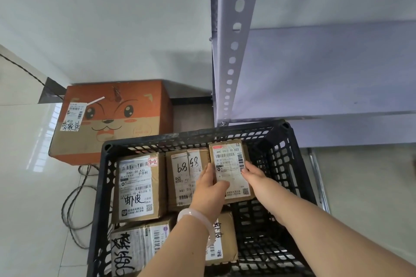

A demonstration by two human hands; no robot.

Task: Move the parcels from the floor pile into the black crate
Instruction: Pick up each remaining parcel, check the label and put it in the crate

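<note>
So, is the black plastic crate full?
Not full. Bare mesh floor shows at the black plastic crate's near right; brown cardboard parcels cover the rest, one held by left hand and right hand.

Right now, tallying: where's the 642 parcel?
Head view: the 642 parcel is far right in the black crate, held by left hand and right hand, beside the hand-numbered parcel.
</note>
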